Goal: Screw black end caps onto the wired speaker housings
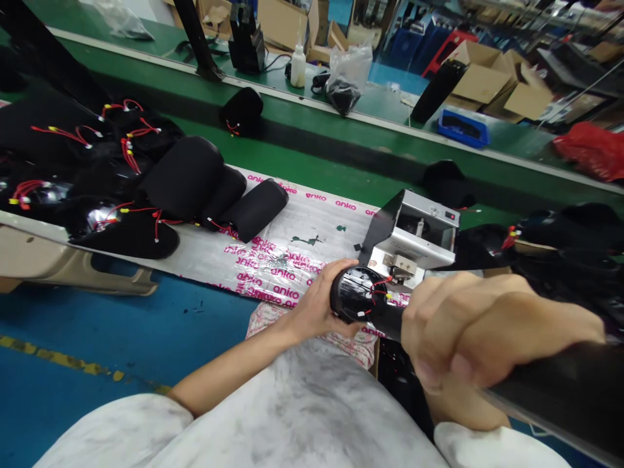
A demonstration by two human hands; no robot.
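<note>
My left hand (324, 305) is wrapped round a black cylindrical housing (351, 300) whose glossy round end faces up. Thin red wires with small white and yellow connectors come out of that end. Close to the camera, my right hand (468, 325) is closed in a fist round a long black bar-like thing (565, 396). Its narrower black end reaches from the fist to the housing's side; whether they touch, I cannot tell. Just beyond the housing stands a silver and black metal machine (414, 234) with a small red display.
Several black fabric-covered cylinders (180, 175) with red wires crowd the bench on the left. More black parts (570, 234) lie at the right. Behind the green conveyor (312, 156), a shelf holds a white bottle (298, 65), a blue tray (463, 128) and cardboard boxes (487, 78).
</note>
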